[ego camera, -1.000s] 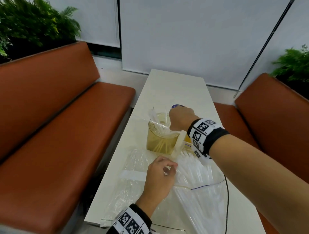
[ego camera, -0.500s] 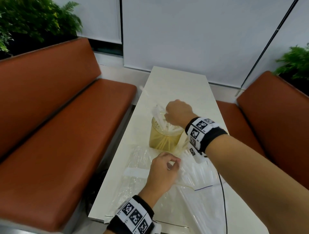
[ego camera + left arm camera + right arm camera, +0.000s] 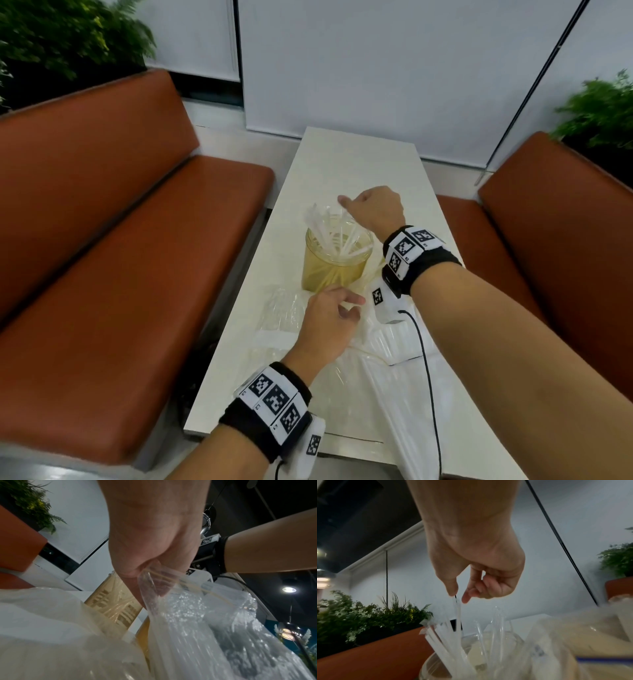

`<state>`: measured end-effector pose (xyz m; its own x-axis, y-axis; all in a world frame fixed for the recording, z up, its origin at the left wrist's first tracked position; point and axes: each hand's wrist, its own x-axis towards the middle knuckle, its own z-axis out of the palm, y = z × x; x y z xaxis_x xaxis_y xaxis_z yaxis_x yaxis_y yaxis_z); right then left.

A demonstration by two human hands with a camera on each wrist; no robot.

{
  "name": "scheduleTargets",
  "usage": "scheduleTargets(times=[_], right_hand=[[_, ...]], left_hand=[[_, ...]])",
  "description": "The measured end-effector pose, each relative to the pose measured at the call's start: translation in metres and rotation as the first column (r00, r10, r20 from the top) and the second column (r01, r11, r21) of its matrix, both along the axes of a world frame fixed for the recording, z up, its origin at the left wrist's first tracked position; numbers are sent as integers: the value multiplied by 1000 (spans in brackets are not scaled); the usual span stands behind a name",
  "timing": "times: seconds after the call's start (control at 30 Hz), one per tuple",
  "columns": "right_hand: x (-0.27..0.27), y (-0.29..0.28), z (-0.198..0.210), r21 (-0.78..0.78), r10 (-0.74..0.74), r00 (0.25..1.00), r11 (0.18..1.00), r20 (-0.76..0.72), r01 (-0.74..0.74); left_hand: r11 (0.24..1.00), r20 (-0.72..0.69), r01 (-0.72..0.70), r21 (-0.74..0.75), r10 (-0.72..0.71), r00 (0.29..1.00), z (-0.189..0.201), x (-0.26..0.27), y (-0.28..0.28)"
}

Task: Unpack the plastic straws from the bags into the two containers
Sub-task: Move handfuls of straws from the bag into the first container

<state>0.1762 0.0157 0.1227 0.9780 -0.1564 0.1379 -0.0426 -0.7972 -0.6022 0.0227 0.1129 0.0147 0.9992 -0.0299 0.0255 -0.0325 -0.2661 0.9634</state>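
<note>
A yellowish see-through jar (image 3: 334,270) stands mid-table with several white straws (image 3: 329,229) leaning out of its mouth. My right hand (image 3: 342,202) hovers just over the jar's far rim. In the right wrist view its thumb and forefinger (image 3: 458,597) are slightly apart, and the thumb tip only touches the top of one clear straw (image 3: 456,612); the other fingers are loosely curled. My left hand (image 3: 356,306) is in front of the jar and pinches the open edge of a clear bag (image 3: 188,615) of straws between thumb and fingers (image 3: 147,577). A second amber container (image 3: 141,632) shows only as a sliver beside the jar (image 3: 113,605).
Another crumpled clear bag (image 3: 284,308) lies left of my left hand. A black cable (image 3: 428,377) runs from my right wrist across the bags. The white table (image 3: 352,161) is narrow, with orange benches left (image 3: 120,274) and right (image 3: 565,212).
My right hand has lifted out of the jar's mouth and let go of the straws, which now stand in the jar. My left hand stays on the bag.
</note>
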Motion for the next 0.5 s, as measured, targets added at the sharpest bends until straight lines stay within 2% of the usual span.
scheduleTargets(times=[0.07,0.13,0.2,0.23,0.3,0.37,0.4,0.5], right_hand=[[0,-2,7,149,-58,991,988,119,39],[-1,-2,10,169,-3,990,985,143,-22],[-8,-1,12,-43,148,989,988,23,-147],[-14,-1,15,-185,197,980,962,-32,-199],[-30,-4,30,-386,248,968,890,-35,-243],[-52,-13,51,-467,259,966,855,5,-227],[-63,-19,58,-495,247,969,840,-14,-221],[-98,-41,67,-539,146,947,793,-286,-285]], left_hand=[[1000,-6,0,-3,0,1000,2,-2,0],[1000,-12,8,-5,-8,1000,4,-4,1],[999,0,36,12,-36,999,9,-8,3],[997,14,59,41,-60,998,12,-10,4],[982,32,118,148,-124,992,21,-12,6],[963,38,142,227,-154,987,31,-13,5],[965,44,140,220,-153,987,35,-12,4],[988,56,112,105,-119,991,41,-5,-7]])
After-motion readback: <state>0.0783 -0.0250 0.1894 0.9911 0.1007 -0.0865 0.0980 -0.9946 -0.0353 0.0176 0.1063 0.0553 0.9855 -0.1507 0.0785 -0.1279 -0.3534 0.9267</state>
